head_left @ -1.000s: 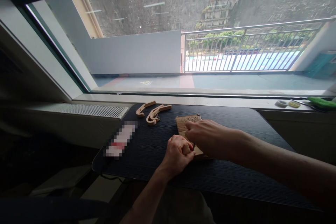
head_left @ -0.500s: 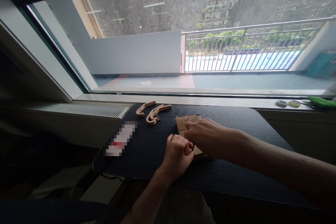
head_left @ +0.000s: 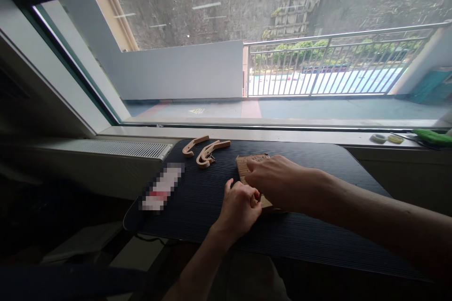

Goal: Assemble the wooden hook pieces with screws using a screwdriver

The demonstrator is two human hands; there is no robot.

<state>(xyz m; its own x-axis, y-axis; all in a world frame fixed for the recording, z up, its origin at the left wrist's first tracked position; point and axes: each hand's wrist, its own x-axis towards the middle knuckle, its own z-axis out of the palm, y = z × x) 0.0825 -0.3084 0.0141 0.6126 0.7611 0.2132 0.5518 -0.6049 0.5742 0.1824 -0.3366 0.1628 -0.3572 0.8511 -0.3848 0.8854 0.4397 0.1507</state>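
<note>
A thin wooden board [head_left: 243, 165] with cut-out shapes lies on the black table [head_left: 310, 235]. My right hand [head_left: 278, 182] lies over the board, fingers curled and pressing down near its left edge. My left hand [head_left: 240, 207] sits at the board's near left corner, fingers closed against it; whether a small piece is pinched between them is hidden. Most of the board is covered by both hands.
Two curved wooden pieces [head_left: 203, 148] lie at the table's back left. A blurred white and red object [head_left: 162, 188] rests on the left edge. A radiator grille [head_left: 120, 148] runs along the left. Tape rolls [head_left: 386, 139] and a green item [head_left: 432, 137] sit on the sill.
My left hand has loosened slightly and shifted a little; the small wooden piece seen under it earlier no longer shows. My right hand has edged left over the board.
</note>
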